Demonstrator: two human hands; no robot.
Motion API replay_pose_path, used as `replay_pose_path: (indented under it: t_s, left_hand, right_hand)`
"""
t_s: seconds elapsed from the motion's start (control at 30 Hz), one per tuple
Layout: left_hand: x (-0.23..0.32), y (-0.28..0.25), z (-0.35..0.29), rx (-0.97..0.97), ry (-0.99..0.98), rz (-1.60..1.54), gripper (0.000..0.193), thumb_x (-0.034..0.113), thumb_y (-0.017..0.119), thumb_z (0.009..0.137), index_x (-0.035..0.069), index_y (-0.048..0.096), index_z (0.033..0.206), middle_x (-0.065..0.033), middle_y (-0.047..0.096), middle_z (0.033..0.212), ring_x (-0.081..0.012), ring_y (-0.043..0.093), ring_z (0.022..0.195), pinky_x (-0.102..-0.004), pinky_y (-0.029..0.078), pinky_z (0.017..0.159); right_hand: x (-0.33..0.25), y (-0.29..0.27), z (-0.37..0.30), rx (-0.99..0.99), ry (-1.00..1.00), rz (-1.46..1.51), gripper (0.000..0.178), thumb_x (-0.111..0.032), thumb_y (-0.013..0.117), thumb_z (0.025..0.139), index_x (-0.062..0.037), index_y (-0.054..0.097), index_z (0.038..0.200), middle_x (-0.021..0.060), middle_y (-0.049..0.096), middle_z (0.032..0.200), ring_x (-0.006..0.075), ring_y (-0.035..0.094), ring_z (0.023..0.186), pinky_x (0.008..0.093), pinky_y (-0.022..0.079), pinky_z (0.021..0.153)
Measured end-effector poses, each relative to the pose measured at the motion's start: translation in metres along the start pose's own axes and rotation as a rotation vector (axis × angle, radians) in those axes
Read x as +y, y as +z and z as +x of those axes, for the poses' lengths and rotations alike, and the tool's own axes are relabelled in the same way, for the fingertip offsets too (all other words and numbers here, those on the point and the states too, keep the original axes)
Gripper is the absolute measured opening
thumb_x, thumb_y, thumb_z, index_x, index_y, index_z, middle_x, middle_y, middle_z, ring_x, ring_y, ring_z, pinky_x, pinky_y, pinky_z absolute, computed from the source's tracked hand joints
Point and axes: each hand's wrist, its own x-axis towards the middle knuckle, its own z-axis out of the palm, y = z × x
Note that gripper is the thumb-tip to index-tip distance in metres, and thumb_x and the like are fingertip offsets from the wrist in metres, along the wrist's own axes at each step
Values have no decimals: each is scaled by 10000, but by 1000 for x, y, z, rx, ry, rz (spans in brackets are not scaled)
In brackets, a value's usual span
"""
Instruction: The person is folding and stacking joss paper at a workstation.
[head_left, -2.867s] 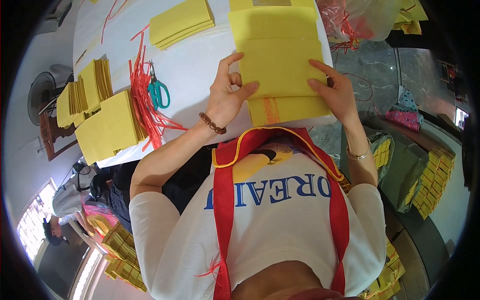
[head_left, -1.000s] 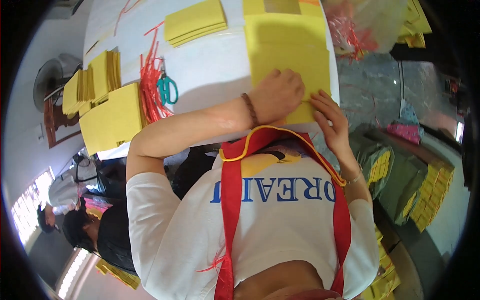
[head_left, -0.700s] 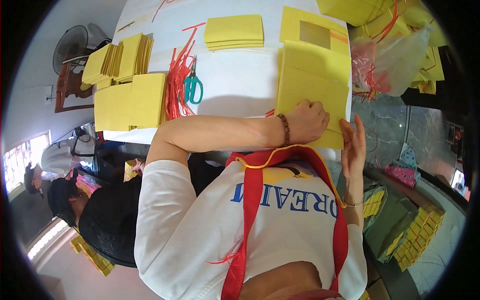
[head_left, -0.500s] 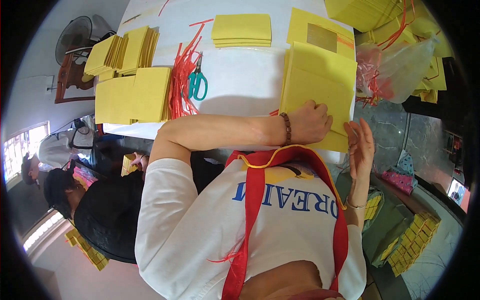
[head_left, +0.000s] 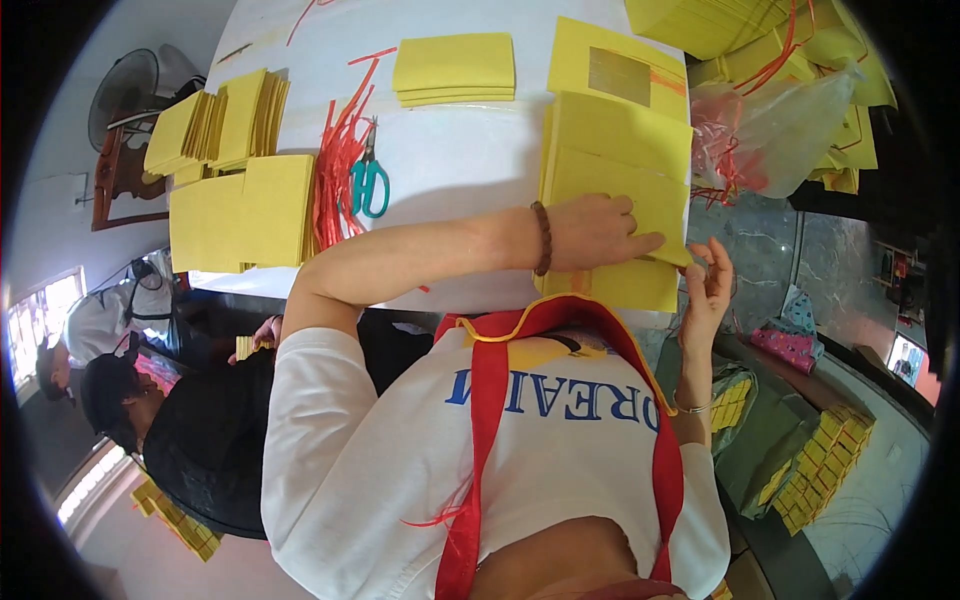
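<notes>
My left hand (head_left: pixel 597 232), a beaded bracelet at its wrist, lies across a stack of yellow paper sheets (head_left: pixel 615 150) at the table's right front. Its index finger stretches to the right over the paper; nothing shows in its grasp. At the stack's right edge my right hand (head_left: pixel 708 285) pinches the corner of a yellow paper sheet (head_left: pixel 660 258) between thumb and index finger, its other fingers loosely curved. Behind, another yellow sheet with a greyish rectangle (head_left: pixel 618 78) is partly covered by the stack.
Teal-handled scissors (head_left: pixel 370 185) lie beside red plastic strips (head_left: pixel 335 190) on the white table (head_left: pixel 450 150). Folded yellow bundles (head_left: pixel 240 210) stand at left, a yellow pile (head_left: pixel 455 68) behind. A clear plastic bag (head_left: pixel 775 140) hangs at right. A person in black (head_left: pixel 215 430) sits at left.
My left hand has gone from a curled fist to a stretched index finger on the paper. My right hand's fingers have closed in at the sheet's corner. The whole view has shifted slightly.
</notes>
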Motion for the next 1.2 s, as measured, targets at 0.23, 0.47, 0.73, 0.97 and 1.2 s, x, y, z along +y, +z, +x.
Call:
replay_pose_path:
  t_s: [0.23,0.47,0.73,0.97,1.2]
  left_hand:
    - [-6,-41,8,175,-74,28,332,122,574,741,73,555,1070,-10,567,757,-188,545,767,-308,457,608]
    - [-126,-118,-51,400,-504,13,382,154,621,772,52,570,1137,-158,567,1061,-323,547,917,-411,432,825]
    - [-197,-17,-133,320,-361,657,343,147,610,734,227,584,1067,61,596,1003,-157,509,854,-328,384,727]
    - [-195,-12,-132,289,-394,613,293,196,631,740,209,586,1029,59,580,983,-165,510,869,-342,382,742]
    - [-187,5,-142,101,-539,467,337,155,591,747,156,571,1084,10,571,1016,-199,501,915,-360,386,774]
  right_hand:
    - [-4,4,5,-3,-47,177,433,-143,503,910,-56,377,1315,91,491,1184,157,570,921,313,426,867]
    - [2,-3,0,-82,59,73,346,-126,511,910,-28,464,1238,80,569,1095,163,572,958,300,425,861]
    - [5,-2,-1,-78,102,49,288,-125,525,910,-9,525,1174,71,600,1046,145,564,962,290,417,877]
    - [4,-2,1,-56,135,73,256,-93,530,900,-15,542,1143,44,606,1005,117,557,940,255,409,867]
    - [4,0,-2,-24,152,35,268,-121,534,904,-11,541,1148,48,604,1022,121,558,940,256,405,873]
